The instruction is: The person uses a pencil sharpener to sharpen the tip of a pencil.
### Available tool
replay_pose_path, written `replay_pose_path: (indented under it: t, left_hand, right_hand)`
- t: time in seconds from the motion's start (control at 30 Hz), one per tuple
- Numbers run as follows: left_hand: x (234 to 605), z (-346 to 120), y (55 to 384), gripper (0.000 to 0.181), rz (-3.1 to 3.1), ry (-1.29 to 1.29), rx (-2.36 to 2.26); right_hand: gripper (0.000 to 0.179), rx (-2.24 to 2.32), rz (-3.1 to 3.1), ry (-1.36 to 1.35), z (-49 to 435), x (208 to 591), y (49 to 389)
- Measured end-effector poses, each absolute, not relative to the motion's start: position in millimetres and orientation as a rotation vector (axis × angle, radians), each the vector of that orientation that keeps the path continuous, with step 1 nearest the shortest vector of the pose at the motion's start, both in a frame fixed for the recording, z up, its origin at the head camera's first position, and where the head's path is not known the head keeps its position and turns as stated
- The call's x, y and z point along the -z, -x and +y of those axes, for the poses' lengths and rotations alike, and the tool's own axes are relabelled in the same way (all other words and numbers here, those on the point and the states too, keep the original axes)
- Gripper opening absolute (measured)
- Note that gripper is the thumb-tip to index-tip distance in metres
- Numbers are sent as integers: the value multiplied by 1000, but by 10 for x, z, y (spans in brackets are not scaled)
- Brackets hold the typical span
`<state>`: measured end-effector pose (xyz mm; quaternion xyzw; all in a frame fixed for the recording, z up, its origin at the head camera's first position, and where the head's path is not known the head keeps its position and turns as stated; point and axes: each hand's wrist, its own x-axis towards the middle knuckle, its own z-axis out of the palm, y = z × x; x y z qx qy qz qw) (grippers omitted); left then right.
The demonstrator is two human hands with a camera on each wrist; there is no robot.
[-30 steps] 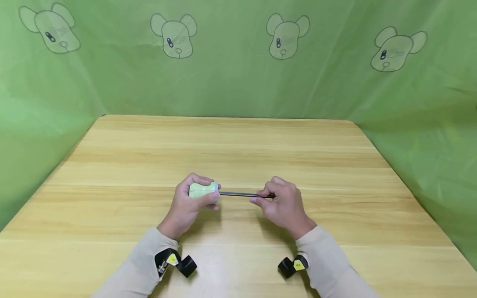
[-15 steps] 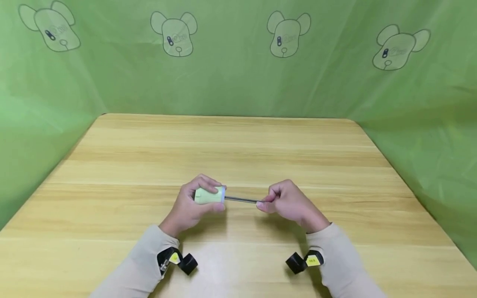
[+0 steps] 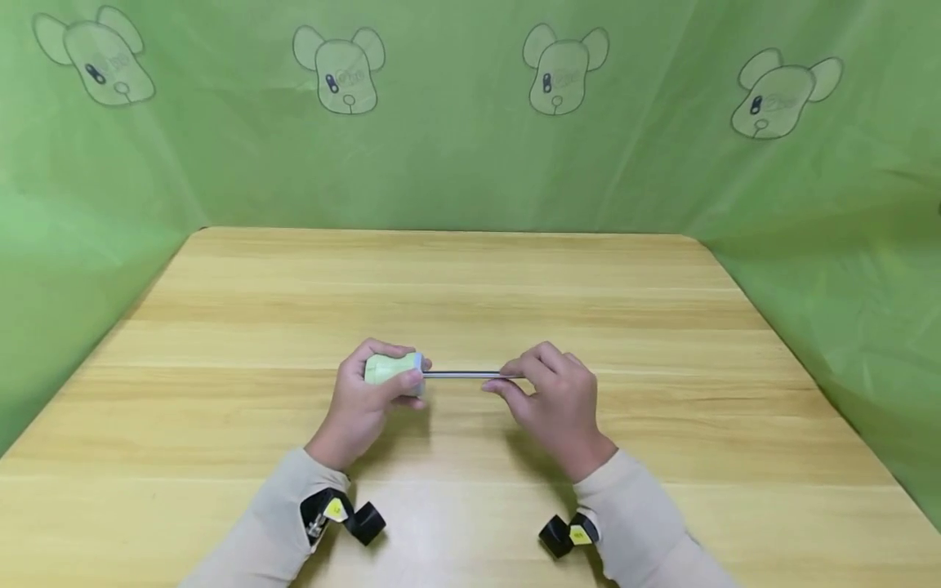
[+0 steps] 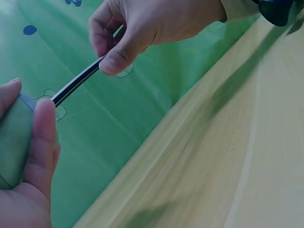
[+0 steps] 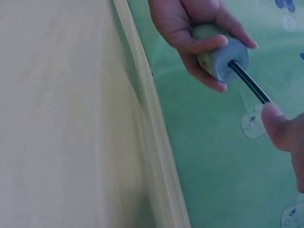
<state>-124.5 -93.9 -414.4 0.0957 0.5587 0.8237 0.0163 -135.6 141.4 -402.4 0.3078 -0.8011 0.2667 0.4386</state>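
Note:
My left hand [image 3: 360, 392] grips a pale green pencil sharpener [image 3: 387, 369], fingers and thumb wrapped round its body. The sharpener lies sideways above the table, its blue-grey end facing right; that round end face [image 5: 231, 62] shows in the right wrist view. A thin dark pencil [image 3: 459, 375] with light stripes stands in the hole at its centre. My right hand [image 3: 556, 396] pinches the pencil's outer part between thumb and fingertips. In the left wrist view the pencil [image 4: 78, 81] slants up to the right hand's thumb. Its tip is hidden inside the sharpener.
The wooden table [image 3: 470, 302] lies beneath both hands. Green cloth [image 3: 456, 163] with bear-head outlines hangs behind and along both sides. A black wrist camera sits on each sleeve, the left camera [image 3: 365, 523] and the right camera [image 3: 556, 536] low over the table.
Both hands first shift right, then back left with the sharpener and pencil. The right hand's wrist turns and its fingers change position on the pencil, now reaching further over it.

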Motion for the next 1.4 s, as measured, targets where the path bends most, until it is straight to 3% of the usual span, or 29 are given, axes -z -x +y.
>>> replay_pose_path:
  t: [0.3, 0.4, 0.57, 0.8, 0.87, 1.07, 1.4]
  left_hand:
    - [4140, -982, 1264, 27, 1750, -374, -2534]
    - [4150, -993, 1259, 28, 1812, -431, -2500]
    - [4152, -959, 1228, 28, 1912, -466, -2428]
    - [4188, -894, 1225, 31, 1871, -357, -2502]
    - [4185, -888, 1231, 32, 1862, -334, -2519]
    - [4173, -890, 1221, 31, 1810, -307, -2550]
    - [4172, -895, 1223, 30, 1802, -370, -2535]
  right_hand:
    - [30, -658, -2038, -764, 1382, 4049, 1336]
    - [35, -1011, -2412, -729, 1401, 3998, 1294]
    - [43, -1505, -2898, -384, 1447, 3905, 1289]
    - [21, -779, -2572, -513, 1414, 4039, 1314]
    - [24, -696, -2444, -537, 1391, 4081, 1320]
    - [37, -656, -2166, -619, 1375, 4159, 1341]
    - [29, -679, -2089, -713, 1441, 4150, 1376]
